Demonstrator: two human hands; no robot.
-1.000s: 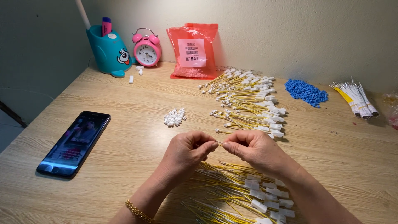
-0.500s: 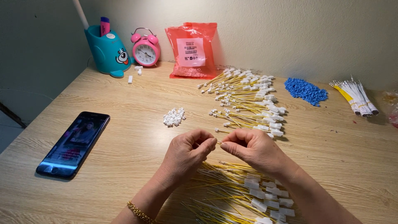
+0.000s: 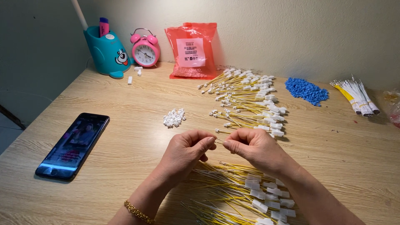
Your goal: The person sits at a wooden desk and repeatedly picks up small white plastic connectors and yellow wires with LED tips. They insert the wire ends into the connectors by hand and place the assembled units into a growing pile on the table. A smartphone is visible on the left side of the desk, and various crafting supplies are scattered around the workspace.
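You sit at a pale wooden surface (image 3: 125, 108) pushed against a light plaster wall (image 3: 291, 33). Beneath your wrists, at the near edge, lies a loose heap of yellow wires with white tags (image 3: 241, 196); a second, larger spread of tagged wires (image 3: 250, 100) fans out beyond your hands. A black phone (image 3: 74, 145) lies face up to your left, its screen lit. At the back stand a red plastic bag (image 3: 191, 50), a teal pen holder (image 3: 106, 52) and a pink alarm clock (image 3: 145, 48). To the right are a pile of blue beads (image 3: 306, 90) and a bundled wire set (image 3: 358, 98). A small cluster of white connectors (image 3: 174, 118) sits just beyond your left hand (image 3: 187, 150). Your right hand (image 3: 254, 148) meets it fingertip to fingertip; each grip is pressed together, pinching what seems to be a thin wire end (image 3: 219, 142) between them, though it is too fine to be sure.
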